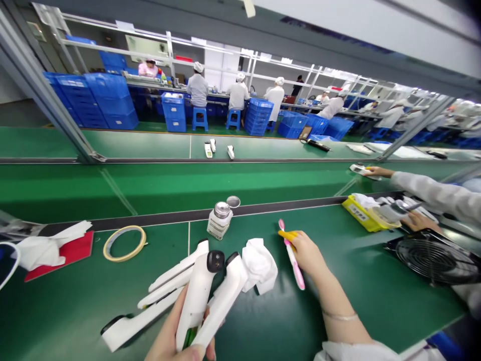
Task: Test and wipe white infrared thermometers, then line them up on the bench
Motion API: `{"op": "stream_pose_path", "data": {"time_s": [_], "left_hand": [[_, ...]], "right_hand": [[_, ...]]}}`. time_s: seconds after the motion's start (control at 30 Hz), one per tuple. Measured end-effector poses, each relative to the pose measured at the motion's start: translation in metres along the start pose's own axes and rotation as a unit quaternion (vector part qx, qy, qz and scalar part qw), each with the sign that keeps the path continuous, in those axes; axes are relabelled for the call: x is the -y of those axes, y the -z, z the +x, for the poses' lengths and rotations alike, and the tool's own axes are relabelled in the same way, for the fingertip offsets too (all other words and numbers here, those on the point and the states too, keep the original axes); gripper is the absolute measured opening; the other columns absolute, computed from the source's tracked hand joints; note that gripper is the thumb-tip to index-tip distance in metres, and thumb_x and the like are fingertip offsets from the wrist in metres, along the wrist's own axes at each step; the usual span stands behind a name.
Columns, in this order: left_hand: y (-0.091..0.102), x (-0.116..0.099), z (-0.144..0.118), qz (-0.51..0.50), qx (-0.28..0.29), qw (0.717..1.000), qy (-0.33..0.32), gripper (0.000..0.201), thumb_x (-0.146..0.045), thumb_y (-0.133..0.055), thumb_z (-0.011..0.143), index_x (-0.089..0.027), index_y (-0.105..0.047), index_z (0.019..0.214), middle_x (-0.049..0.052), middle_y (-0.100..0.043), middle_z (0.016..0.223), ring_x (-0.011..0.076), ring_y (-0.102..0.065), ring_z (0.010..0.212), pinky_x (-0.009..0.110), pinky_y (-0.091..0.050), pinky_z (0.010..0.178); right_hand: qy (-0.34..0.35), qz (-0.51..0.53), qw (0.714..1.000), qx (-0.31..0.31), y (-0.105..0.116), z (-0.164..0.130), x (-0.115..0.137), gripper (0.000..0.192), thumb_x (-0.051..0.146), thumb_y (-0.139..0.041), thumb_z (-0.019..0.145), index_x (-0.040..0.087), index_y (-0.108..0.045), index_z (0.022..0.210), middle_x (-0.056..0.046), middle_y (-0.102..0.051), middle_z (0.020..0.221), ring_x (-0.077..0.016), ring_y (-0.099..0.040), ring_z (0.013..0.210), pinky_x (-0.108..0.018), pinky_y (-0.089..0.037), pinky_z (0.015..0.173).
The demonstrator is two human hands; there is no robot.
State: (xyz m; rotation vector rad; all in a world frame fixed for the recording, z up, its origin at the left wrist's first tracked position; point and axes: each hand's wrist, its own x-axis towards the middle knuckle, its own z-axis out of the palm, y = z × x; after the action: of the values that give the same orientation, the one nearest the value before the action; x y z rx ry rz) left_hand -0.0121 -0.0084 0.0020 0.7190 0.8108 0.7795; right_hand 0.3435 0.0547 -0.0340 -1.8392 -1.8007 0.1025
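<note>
In my left hand [184, 326] are two white angled handheld devices [197, 293], shaped like forehead thermometers. One has a dark sensor tip and a green part low on its body. Several similar white devices [145, 318] lie fanned out on the green bench beside that hand. My right hand [306, 253], yellow covers on its fingertips, has closed its fingers on a pink and white toothbrush [295, 265] at the bench surface. A crumpled white cloth [259, 265] lies between my hands. Behind it stands a small white bottle [219, 223] with its metal lid [233, 201] tipped up.
A tape roll [125, 243] and a red sheet [80, 255] with white cloth lie left. At right are a yellow bin [363, 214], a black fan [432, 255] and a co-worker's hands [376, 172]. A green belt [225, 183] crosses ahead; metal posts frame the bench.
</note>
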Motion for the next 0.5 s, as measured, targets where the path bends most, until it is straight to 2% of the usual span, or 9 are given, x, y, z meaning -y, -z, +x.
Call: {"op": "stream_pose_path", "data": {"time_s": [0.1, 0.17, 0.23, 0.27, 0.37, 0.43, 0.5], "left_hand": [[0.002, 0.002, 0.0, 0.018, 0.002, 1.0, 0.01, 0.118, -0.056, -0.073, 0.055, -0.019, 0.001, 0.14, 0.007, -0.06, 0.082, 0.017, -0.052, 0.06, 0.023, -0.033, 0.047], [0.003, 0.004, 0.0, 0.025, 0.005, 1.0, 0.016, 0.117, -0.058, -0.072, 0.055, -0.019, -0.001, 0.14, 0.006, -0.06, 0.076, 0.0171, -0.051, 0.061, 0.023, -0.033, 0.048], [0.001, 0.005, -0.001, 0.035, -0.003, 0.999, 0.006, 0.113, -0.059, -0.071, 0.056, -0.02, -0.005, 0.139, 0.006, -0.06, 0.078, 0.0171, -0.051, 0.062, 0.024, -0.035, 0.049], [0.0, 0.005, -0.001, 0.041, -0.013, 0.999, 0.0, 0.11, -0.058, -0.071, 0.057, -0.021, -0.008, 0.139, 0.007, -0.06, 0.082, 0.0169, -0.051, 0.063, 0.024, -0.036, 0.05], [-0.005, 0.002, -0.001, 0.072, -0.056, 0.996, -0.02, 0.098, -0.051, -0.071, 0.06, -0.022, -0.015, 0.136, 0.008, -0.058, 0.096, 0.0159, -0.053, 0.066, 0.025, -0.04, 0.054], [-0.008, 0.0, -0.001, 0.101, -0.069, 0.992, -0.034, 0.094, -0.046, -0.07, 0.062, -0.022, -0.016, 0.135, 0.007, -0.057, 0.098, 0.0166, -0.055, 0.069, 0.025, -0.042, 0.056], [-0.009, -0.001, -0.001, 0.128, -0.063, 0.989, -0.047, 0.092, -0.042, -0.069, 0.063, -0.023, -0.015, 0.135, 0.007, -0.056, 0.098, 0.0181, -0.057, 0.071, 0.026, -0.043, 0.057]], "right_hand": [[-0.026, -0.021, 0.999, -0.022, -0.002, -0.002, 0.001, 0.033, 0.021, -0.042, 0.079, 0.017, -0.067, 0.099, -0.018, -0.063, 0.106, -0.0348, -0.057, 0.095, -0.053, -0.047, 0.077], [-0.032, -0.018, 0.998, -0.049, -0.002, -0.007, 0.018, 0.036, 0.027, -0.041, 0.083, 0.015, -0.061, 0.11, -0.019, -0.06, 0.113, -0.0335, -0.055, 0.101, -0.053, -0.044, 0.085], [-0.021, 0.046, 0.998, -0.046, -0.003, -0.015, 0.047, 0.035, 0.034, -0.043, 0.085, 0.017, -0.058, 0.112, -0.015, -0.063, 0.107, -0.0288, -0.058, 0.099, -0.045, -0.046, 0.086], [-0.012, 0.116, 0.993, -0.031, -0.005, -0.021, 0.064, 0.032, 0.036, -0.045, 0.086, 0.019, -0.059, 0.109, -0.012, -0.065, 0.102, -0.0265, -0.06, 0.095, -0.042, -0.047, 0.085], [0.032, 0.306, 0.95, 0.045, -0.014, -0.041, 0.118, 0.031, 0.043, -0.039, 0.089, 0.024, -0.062, 0.098, -0.008, -0.066, 0.093, -0.0241, -0.061, 0.089, -0.039, -0.048, 0.081], [0.049, 0.342, 0.937, 0.06, -0.02, -0.055, 0.145, 0.034, 0.046, -0.041, 0.087, 0.026, -0.057, 0.109, -0.007, -0.064, 0.095, -0.0241, -0.06, 0.086, -0.04, -0.048, 0.079], [0.04, 0.34, 0.937, 0.07, -0.025, -0.063, 0.162, 0.049, 0.047, -0.052, 0.082, 0.027, -0.042, 0.126, -0.008, -0.06, 0.102, -0.026, -0.057, 0.091, -0.042, -0.046, 0.081]]}}
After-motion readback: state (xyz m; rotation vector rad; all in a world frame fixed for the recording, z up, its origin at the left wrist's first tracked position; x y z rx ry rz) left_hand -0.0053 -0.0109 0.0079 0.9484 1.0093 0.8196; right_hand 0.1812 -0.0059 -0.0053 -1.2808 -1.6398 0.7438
